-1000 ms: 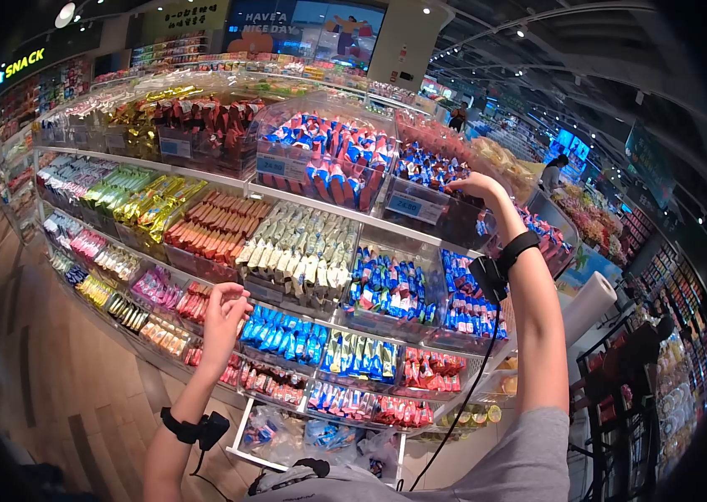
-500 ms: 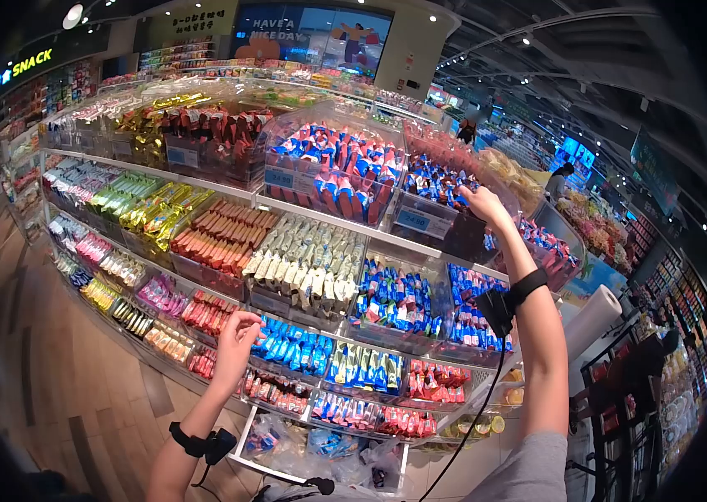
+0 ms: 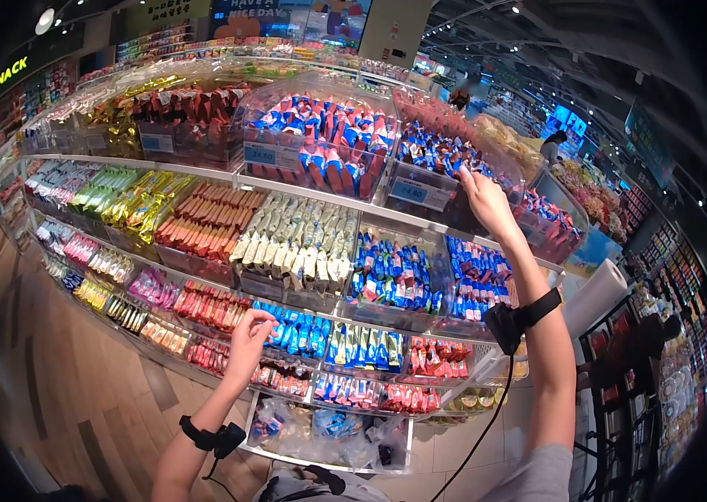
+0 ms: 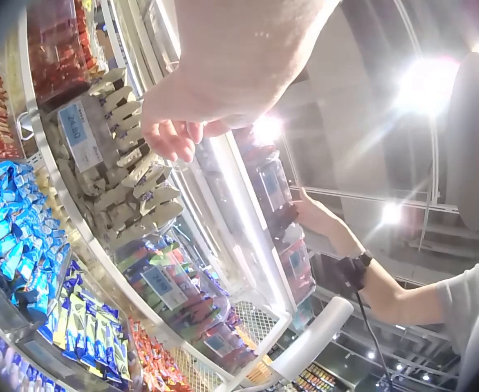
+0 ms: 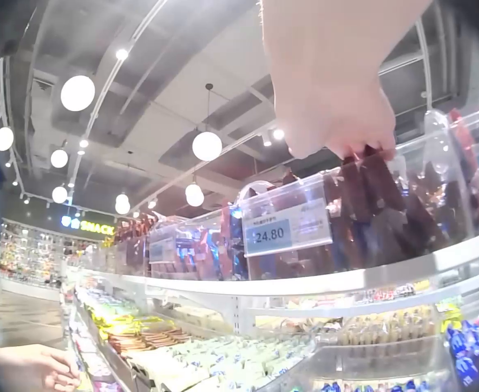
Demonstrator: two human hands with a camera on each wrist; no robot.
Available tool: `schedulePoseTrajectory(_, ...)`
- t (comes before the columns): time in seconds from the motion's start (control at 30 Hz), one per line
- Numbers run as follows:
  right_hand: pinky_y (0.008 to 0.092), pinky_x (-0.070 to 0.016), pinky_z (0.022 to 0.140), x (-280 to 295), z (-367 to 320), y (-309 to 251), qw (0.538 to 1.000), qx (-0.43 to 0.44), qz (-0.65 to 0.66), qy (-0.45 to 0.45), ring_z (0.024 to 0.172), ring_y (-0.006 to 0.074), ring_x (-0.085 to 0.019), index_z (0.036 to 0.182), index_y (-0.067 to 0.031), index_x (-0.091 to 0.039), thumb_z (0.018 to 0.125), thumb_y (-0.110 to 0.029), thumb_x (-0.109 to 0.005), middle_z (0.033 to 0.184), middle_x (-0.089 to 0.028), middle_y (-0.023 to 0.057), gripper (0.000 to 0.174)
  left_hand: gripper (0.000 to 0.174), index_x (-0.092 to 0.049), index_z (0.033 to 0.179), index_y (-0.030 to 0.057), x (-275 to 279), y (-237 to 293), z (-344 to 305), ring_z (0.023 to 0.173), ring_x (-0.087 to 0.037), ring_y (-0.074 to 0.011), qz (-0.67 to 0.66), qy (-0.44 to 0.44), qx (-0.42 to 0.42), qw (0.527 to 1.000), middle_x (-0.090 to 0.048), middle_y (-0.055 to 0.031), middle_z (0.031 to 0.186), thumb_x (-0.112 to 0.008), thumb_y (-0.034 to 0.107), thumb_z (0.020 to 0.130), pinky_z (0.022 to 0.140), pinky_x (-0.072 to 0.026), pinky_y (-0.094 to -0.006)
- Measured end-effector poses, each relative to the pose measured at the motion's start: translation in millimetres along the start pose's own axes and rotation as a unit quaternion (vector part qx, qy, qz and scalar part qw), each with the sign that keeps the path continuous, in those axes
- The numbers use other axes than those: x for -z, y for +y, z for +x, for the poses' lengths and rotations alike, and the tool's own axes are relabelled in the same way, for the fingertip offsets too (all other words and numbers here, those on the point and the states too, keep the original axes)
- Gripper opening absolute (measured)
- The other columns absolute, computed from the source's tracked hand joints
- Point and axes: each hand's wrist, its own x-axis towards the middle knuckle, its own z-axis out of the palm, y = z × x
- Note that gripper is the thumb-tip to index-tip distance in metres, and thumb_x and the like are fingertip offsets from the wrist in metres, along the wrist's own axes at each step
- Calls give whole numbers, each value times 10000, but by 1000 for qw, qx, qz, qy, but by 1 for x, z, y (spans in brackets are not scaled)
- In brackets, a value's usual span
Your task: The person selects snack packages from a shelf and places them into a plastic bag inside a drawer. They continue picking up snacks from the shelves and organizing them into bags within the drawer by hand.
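Note:
My right hand (image 3: 489,201) is at the front edge of an upper clear bin of blue and dark red wrapped sweets (image 3: 433,155), beside its price tag (image 3: 419,193). The right wrist view shows that hand (image 5: 333,114) with its fingertips bent down at the bin's rim, against dark wrappers (image 5: 370,188); no sweet held in it can be made out. In front of the lower shelves, near the bright blue packets (image 3: 299,330), my left hand (image 3: 251,339) hangs in the air with loosely bent fingers and nothing visible in it. The left wrist view shows this hand (image 4: 194,110) too.
Tiered shelves hold bins of cream packets (image 3: 299,247), orange-brown packets (image 3: 207,222) and blue packets (image 3: 395,272). A drawer (image 3: 328,460) with plastic bags stands out at the bottom. Right of the shelves are a white roll (image 3: 600,289) and a dark rack. A cable hangs from my right wrist.
My right hand has come back from over the sweets to the bin's front edge and lower. My left hand has moved down and right, its fingers still loosely bent.

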Motion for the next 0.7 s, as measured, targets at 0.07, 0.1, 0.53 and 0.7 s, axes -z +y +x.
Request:
schedulePoseTrajectory(0.07, 405, -400, 870, 2, -4, 3, 997, 37, 64, 6, 1014, 380, -524, 1013, 47, -541, 930, -404, -390, 1054, -549, 268, 483, 80, -501, 954, 28, -5, -6, 4, 754, -561, -90, -10, -8, 13, 1000, -584, -62, 882, -509, 61, 881, 651, -429, -212)
schedulePoseTrajectory(0.1, 388, -389, 898, -1, -6, 9, 989, 64, 120, 50, 1054, 362, -511, 1053, 42, -531, 930, -388, -406, 1097, -537, 256, 465, 80, -503, 953, 27, -6, -12, 6, 742, -559, -86, 0, -19, -1, 1000, -584, -62, 873, -511, 64, 883, 649, -434, -213)
schedulePoseTrajectory(0.53, 381, -336, 989, 27, -105, 15, 987, 109, 54, 110, 1189, 306, -433, 1170, -12, -476, 868, -189, -549, 1259, -465, 169, 357, 93, -517, 943, 29, -41, -20, 10, 775, -549, -82, 36, -89, 21, 995, -589, -34, 872, -507, 107, 894, 687, -436, -223)
schedulePoseTrajectory(0.7, 384, -346, 975, 34, -148, 37, 989, 104, 51, 90, 1148, 313, -460, 1139, 0, -488, 844, -159, -573, 1209, -498, 169, 345, 79, -525, 923, 20, -47, 35, 23, 745, -531, -76, 126, -101, -102, 982, -562, -24, 842, -499, 88, 892, 689, -431, -218)
